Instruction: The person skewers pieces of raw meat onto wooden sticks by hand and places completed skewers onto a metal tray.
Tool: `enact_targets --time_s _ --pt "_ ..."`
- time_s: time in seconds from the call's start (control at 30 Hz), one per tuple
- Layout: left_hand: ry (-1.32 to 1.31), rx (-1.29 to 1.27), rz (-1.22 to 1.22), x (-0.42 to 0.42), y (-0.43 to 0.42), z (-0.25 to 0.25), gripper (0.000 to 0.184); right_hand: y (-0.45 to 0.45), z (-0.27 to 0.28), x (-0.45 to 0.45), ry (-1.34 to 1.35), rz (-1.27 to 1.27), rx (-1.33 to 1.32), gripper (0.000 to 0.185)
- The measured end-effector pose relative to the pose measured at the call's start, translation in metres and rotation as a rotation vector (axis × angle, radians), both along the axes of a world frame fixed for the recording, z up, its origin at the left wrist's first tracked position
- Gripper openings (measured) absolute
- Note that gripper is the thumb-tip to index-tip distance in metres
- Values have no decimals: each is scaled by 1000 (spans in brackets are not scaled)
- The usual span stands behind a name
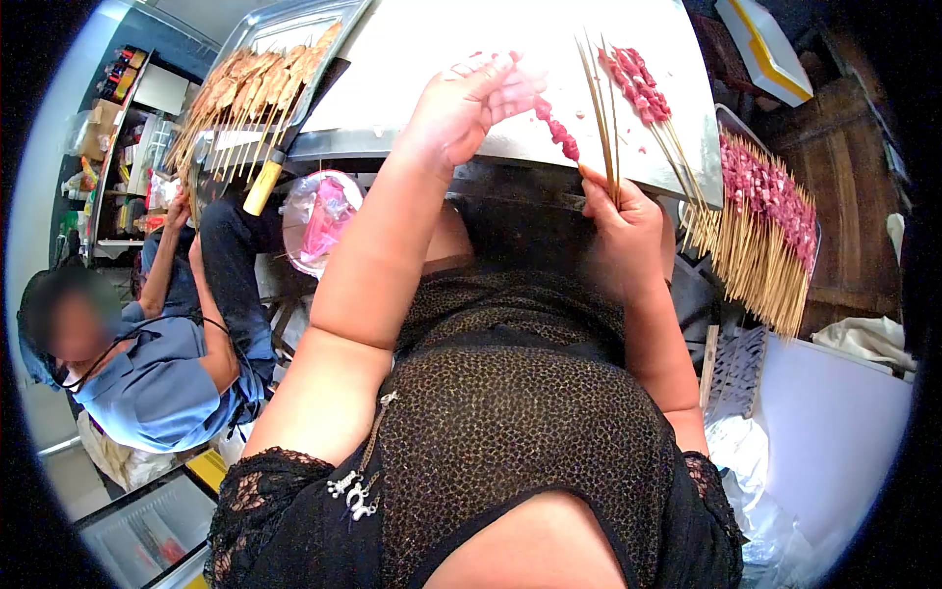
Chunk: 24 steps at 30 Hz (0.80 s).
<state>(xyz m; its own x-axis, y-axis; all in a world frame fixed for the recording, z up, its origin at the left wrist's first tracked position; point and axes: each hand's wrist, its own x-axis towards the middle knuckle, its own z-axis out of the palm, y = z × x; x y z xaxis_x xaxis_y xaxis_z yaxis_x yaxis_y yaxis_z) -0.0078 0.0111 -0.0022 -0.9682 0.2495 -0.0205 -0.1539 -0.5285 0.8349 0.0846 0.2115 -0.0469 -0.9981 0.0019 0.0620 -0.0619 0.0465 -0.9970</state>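
My right hand (623,224) is closed around several wooden skewers. One of them carries small red meat pieces (561,134) and leans up to the left, while the bare skewers (601,118) point up over the table. My left hand (479,106) is at the far end of the loaded skewer, palm partly showing and fingers apart. Its fingertips are blurred and pale against the bright tabletop. Whether they touch the meat, I cannot tell. Just right of the bare skewers, finished red meat skewers (640,86) lie on the white table (412,59).
A tray (339,29) of browned meat skewers (260,88) stands at the left, by a yellow-handled tool (263,185). Many red meat skewers (770,206) fill a tray at right. A pink bag lines a bucket (294,231). Another person (162,358) sits left.
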Motion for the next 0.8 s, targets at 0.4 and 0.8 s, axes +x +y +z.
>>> enact_targets --time_s 0.4,0.8 --pt "35 17 130 -2 3 1 32 6 -3 8 -38 12 53 20" --pt "41 -56 133 7 8 16 30 10 5 7 -50 29 86 19"
